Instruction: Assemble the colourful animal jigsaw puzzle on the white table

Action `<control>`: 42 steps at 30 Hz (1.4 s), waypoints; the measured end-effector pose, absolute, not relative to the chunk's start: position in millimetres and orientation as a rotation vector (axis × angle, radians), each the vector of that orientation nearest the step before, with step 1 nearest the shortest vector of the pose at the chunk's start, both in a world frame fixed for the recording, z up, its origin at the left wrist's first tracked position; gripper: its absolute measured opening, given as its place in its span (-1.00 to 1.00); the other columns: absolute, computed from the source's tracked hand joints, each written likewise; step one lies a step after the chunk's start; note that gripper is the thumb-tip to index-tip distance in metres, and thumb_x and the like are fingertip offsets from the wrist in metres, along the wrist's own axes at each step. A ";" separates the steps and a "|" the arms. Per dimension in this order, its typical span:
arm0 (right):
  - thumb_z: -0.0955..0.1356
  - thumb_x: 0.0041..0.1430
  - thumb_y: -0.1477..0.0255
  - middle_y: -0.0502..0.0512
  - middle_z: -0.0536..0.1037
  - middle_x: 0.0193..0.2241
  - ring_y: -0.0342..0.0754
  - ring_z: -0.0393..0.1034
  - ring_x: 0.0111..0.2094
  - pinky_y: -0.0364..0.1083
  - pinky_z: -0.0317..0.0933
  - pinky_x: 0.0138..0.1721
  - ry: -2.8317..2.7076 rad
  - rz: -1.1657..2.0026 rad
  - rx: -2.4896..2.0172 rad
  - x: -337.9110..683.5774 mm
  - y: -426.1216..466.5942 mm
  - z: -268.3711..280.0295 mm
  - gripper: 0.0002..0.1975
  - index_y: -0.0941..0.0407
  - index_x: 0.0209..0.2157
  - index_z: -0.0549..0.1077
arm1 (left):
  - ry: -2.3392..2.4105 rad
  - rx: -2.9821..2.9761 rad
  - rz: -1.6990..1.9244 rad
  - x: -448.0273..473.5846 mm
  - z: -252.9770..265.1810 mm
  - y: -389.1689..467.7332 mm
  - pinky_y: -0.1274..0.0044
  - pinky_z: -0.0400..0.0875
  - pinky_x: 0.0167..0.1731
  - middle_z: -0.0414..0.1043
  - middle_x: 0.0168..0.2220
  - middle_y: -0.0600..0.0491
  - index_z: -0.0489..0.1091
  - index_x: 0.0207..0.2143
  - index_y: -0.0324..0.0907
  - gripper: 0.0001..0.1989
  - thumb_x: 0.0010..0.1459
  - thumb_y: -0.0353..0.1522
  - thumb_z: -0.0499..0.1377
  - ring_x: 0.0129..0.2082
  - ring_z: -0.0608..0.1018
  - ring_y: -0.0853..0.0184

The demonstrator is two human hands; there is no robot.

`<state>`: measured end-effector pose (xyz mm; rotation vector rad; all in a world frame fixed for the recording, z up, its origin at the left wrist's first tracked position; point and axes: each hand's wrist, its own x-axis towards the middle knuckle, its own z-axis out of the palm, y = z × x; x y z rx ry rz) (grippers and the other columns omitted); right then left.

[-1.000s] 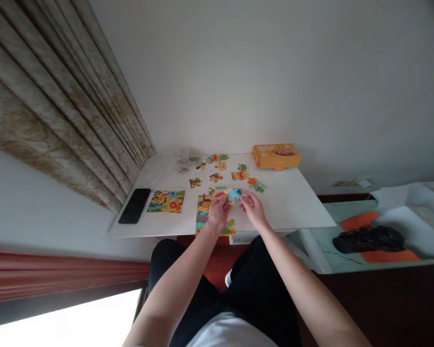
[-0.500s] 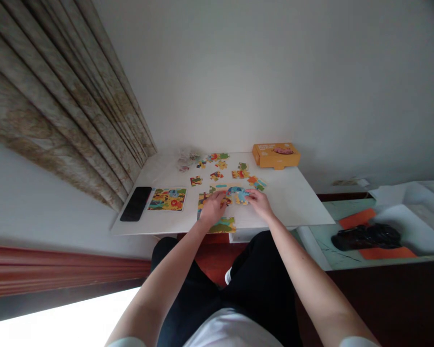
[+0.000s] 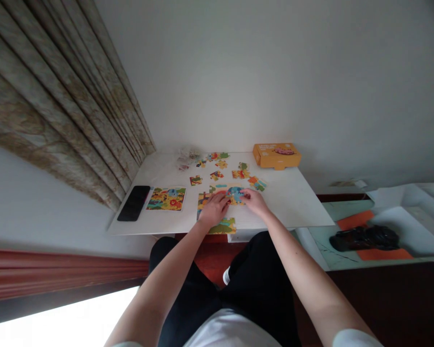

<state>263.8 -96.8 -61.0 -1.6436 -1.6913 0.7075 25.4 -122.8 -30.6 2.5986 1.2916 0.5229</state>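
Observation:
My right hand (image 3: 255,200) pinches the right edge of a blue and yellow puzzle piece (image 3: 236,196), which lies against the right side of a partly joined jigsaw puzzle (image 3: 223,225). Spread over the middle of that puzzle, my left hand (image 3: 214,210) rests with its fingers stretched out and covers part of the picture. Whether the piece is fully locked in is too small to tell. Farther back lie several loose puzzle pieces (image 3: 240,174), and one with orange and blue (image 3: 257,183) is just beyond my right hand.
Left of the puzzle are a picture card (image 3: 166,199) and a black phone (image 3: 134,203). A yellow box (image 3: 277,156) stands at the back right, with crumpled clear plastic (image 3: 188,158) at the back left. The white table's (image 3: 292,214) front edge is close to my legs.
My right hand has moved slightly left, bringing the blue piece against the joined puzzle and closing the gap there. My left hand's fingers now lie flatter on the puzzle.

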 end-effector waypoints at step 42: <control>0.23 0.43 0.31 0.29 0.61 0.06 0.20 0.44 0.10 0.17 0.24 0.14 -1.824 0.034 -1.758 296.2 -118.8 -55.5 -0.66 0.11 0.00 0.57 | 1.463 2.349 0.646 6.1 -19.4 -63.7 0.35 0.34 0.30 0.49 0.16 -0.06 0.51 0.13 -0.09 -0.63 0.34 -0.43 0.10 0.20 0.50 0.21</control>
